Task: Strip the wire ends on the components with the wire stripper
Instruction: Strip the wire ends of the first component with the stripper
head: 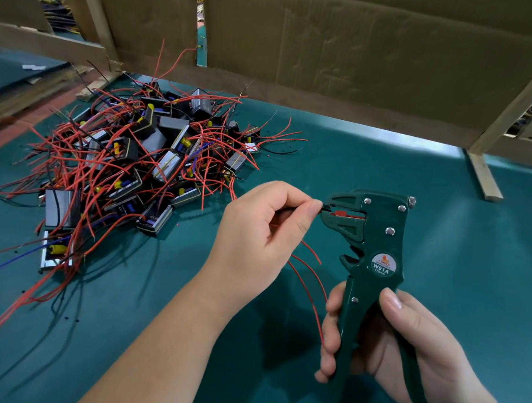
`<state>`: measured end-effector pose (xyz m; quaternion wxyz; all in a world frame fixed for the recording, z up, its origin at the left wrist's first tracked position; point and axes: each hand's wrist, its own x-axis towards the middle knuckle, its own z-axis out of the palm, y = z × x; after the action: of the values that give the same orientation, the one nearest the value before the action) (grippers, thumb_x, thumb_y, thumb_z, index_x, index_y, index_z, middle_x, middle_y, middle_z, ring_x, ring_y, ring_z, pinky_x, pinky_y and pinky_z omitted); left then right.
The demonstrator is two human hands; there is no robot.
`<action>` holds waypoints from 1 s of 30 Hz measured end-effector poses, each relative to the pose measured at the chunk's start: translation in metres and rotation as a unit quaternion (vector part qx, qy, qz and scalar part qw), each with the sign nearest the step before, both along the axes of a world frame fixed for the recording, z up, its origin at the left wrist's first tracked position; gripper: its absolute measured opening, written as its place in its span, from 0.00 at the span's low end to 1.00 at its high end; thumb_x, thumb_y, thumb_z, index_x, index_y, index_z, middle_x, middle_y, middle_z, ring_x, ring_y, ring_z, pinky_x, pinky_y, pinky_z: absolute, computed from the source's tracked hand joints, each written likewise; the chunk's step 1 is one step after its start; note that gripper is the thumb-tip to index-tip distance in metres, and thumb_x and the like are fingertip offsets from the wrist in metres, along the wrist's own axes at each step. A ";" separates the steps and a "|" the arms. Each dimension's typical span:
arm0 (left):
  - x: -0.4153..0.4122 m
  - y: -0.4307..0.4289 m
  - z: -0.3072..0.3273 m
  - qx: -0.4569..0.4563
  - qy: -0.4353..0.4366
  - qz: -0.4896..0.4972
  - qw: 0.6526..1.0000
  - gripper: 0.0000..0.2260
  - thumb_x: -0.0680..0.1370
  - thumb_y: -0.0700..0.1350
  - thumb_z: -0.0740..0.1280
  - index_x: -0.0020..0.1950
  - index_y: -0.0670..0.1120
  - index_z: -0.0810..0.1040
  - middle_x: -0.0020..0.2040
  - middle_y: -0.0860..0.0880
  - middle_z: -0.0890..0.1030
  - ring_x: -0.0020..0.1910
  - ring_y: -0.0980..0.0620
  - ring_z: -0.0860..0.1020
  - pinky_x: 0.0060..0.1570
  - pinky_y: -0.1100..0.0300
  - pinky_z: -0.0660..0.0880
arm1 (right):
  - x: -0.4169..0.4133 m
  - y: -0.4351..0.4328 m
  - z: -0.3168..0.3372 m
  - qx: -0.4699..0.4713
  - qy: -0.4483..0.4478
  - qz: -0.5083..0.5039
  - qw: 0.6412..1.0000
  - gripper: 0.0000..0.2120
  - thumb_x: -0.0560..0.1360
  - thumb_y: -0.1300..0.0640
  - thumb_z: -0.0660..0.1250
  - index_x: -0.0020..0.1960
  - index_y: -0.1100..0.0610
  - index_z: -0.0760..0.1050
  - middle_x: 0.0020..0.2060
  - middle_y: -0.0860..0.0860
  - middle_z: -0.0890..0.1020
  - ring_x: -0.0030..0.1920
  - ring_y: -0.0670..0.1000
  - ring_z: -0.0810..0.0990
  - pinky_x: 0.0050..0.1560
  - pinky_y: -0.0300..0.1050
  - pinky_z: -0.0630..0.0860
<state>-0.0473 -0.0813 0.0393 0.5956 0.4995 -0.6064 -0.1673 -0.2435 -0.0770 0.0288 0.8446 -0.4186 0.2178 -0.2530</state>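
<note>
Teal matting [449,253] across the whole bench, flat, with small dark specks [67,316] scattered on the near-left part. Behind the bench, brown cardboard sheets [341,38] upright on pale wooden frames [484,175]. Through the gaps, more wiring in a further area, too blurred to identify.

On the left half of the matting, a heap of components [138,155]: small black-and-silver blocks, some with yellow and blue parts, tangled in red, black and blue leads sprawling outward over the mat.

Right of the heap, nearer the front edge, both hands raised above the matting. Left hand [261,230]: thumb and forefinger pressed together on a dark wire end [324,208], remaining fingers curled toward the palm, anything inside the palm hidden. Red leads [312,278] trailing down from under that hand toward the right hand.

Right hand [407,344]: wrapped round the two handles of the green wire stripper [374,255], thumb laid on the front of one handle, fingers round the other. Handles spread apart. Tool upright, head uppermost and facing left, label "W01A" at the pivot. Mouth of the head parted, a red part visible inside. Dark wire end level with that mouth, tip at or just inside the opening; depth of entry not determinable. Left fingertips just beside the head.
</note>
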 end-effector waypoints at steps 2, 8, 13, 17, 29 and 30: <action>0.000 0.000 0.000 0.000 -0.003 0.000 1.000 0.07 0.78 0.44 0.66 0.41 0.45 0.78 0.33 0.57 0.73 0.33 0.58 0.70 0.37 0.66 0.67 | 0.000 0.000 0.001 0.002 0.006 -0.002 1.000 0.26 0.68 0.44 0.76 0.51 0.65 0.77 0.37 0.66 0.76 0.36 0.63 0.78 0.41 0.61 0.77; 0.001 -0.001 -0.001 -0.009 -0.021 0.009 1.000 0.07 0.78 0.44 0.66 0.41 0.43 0.78 0.33 0.55 0.74 0.33 0.58 0.70 0.36 0.65 0.67 | 0.001 0.001 0.002 0.001 0.018 -0.013 1.000 0.27 0.66 0.43 0.76 0.50 0.65 0.77 0.36 0.67 0.76 0.35 0.63 0.77 0.39 0.60 0.76; 0.004 -0.002 -0.004 0.007 -0.058 0.029 0.998 0.12 0.81 0.47 0.60 0.44 0.44 0.78 0.36 0.56 0.76 0.38 0.59 0.74 0.41 0.67 0.70 | 0.016 0.009 0.002 0.014 0.067 -0.116 0.991 0.29 0.60 0.38 0.78 0.40 0.62 0.76 0.28 0.62 0.72 0.25 0.56 0.71 0.28 0.51 0.73; 0.008 -0.005 -0.012 0.085 -0.124 0.015 0.988 0.11 0.81 0.48 0.59 0.46 0.45 0.79 0.37 0.59 0.77 0.40 0.61 0.75 0.42 0.71 0.68 | 0.017 0.004 0.005 0.032 0.132 -0.190 0.972 0.26 0.62 0.38 0.75 0.37 0.60 0.71 0.25 0.57 0.68 0.20 0.53 0.65 0.22 0.44 0.68; 0.006 -0.017 -0.006 0.173 0.442 -0.015 0.880 0.14 0.83 0.43 0.56 0.43 0.45 0.78 0.29 0.55 0.72 0.23 0.59 0.62 0.24 0.68 0.64 | 0.000 0.000 0.006 -0.060 -0.066 -0.127 0.988 0.27 0.63 0.50 0.78 0.56 0.65 0.79 0.63 0.64 0.75 0.41 0.66 0.79 0.45 0.64 0.76; 0.005 -0.018 -0.009 0.166 0.414 0.023 0.895 0.14 0.84 0.43 0.56 0.43 0.46 0.78 0.32 0.56 0.74 0.24 0.59 0.62 0.25 0.67 0.65 | 0.001 0.003 0.006 -0.099 -0.067 -0.141 0.983 0.25 0.65 0.52 0.76 0.57 0.64 0.79 0.64 0.62 0.75 0.41 0.66 0.79 0.45 0.64 0.76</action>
<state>-0.0424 -0.0994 0.0306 0.7049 0.4906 -0.2568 -0.4433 -0.2423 -0.0741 0.0349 0.7675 -0.4469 0.1920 -0.4175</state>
